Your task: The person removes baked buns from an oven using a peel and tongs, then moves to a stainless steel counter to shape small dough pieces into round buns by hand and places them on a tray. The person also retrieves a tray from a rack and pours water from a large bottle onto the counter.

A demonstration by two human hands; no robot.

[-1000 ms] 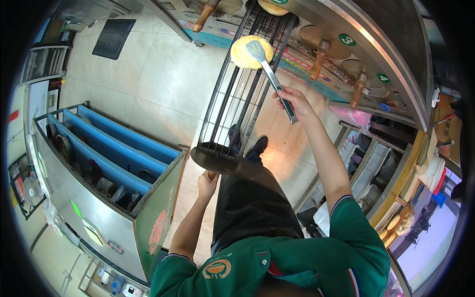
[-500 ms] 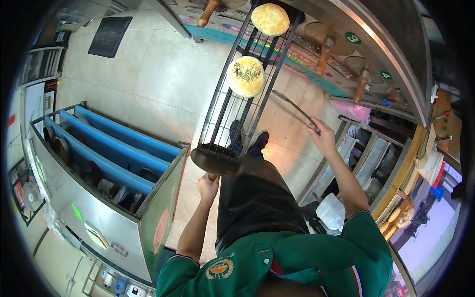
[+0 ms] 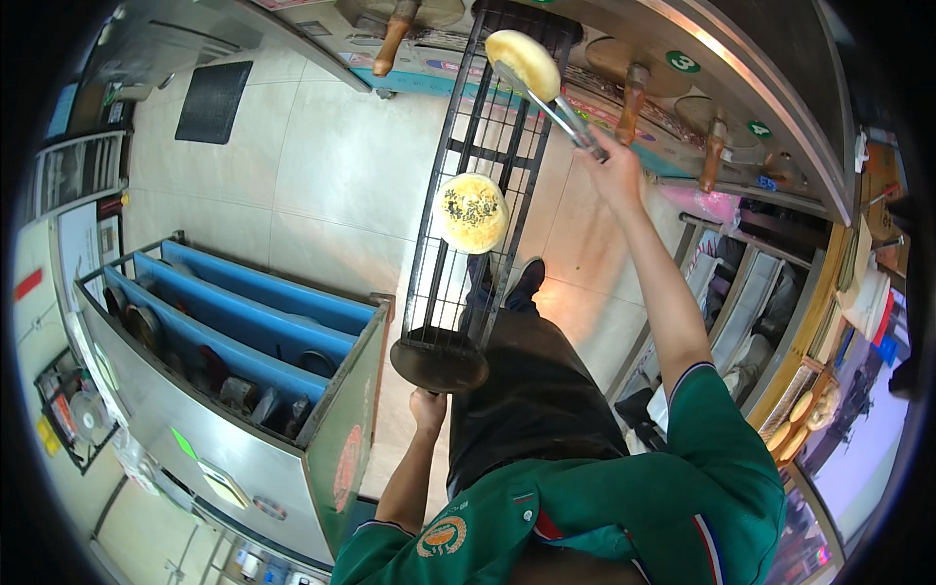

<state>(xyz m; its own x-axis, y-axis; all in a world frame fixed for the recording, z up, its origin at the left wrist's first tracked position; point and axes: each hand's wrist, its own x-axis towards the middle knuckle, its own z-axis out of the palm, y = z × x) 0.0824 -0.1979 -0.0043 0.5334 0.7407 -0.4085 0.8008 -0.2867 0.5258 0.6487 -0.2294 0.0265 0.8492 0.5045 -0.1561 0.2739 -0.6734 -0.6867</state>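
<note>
My left hand [image 3: 427, 409] is closed round the handle behind the dark round end plate [image 3: 439, 361] of a long black wire baking rack [image 3: 451, 156]. The rack's far end sits in an opening of the oven front. My right hand [image 3: 614, 174] is closed on metal tongs [image 3: 568, 119]. Their tips are at a round, pale-golden flatbread [image 3: 531, 60], which stands tilted over the rack's far part. A second flatbread [image 3: 471, 212], browned and dotted with dark seeds, lies flat about midway along the rack.
Other wooden oven handles [image 3: 632, 102] stick out along the oven front [image 3: 673, 127]. To the left stands a metal cabinet [image 3: 224, 458] with blue dividers [image 3: 244, 292]. On the right are a shelf unit [image 3: 731, 292] and a basket of bread [image 3: 795, 419]. A dark mat [image 3: 213, 102] lies on the tiled floor.
My right hand has moved up and forward with the tongs to the far flatbread, which has gone from lying flat to tilted. The seeded flatbread and the rack appear lower in view.
</note>
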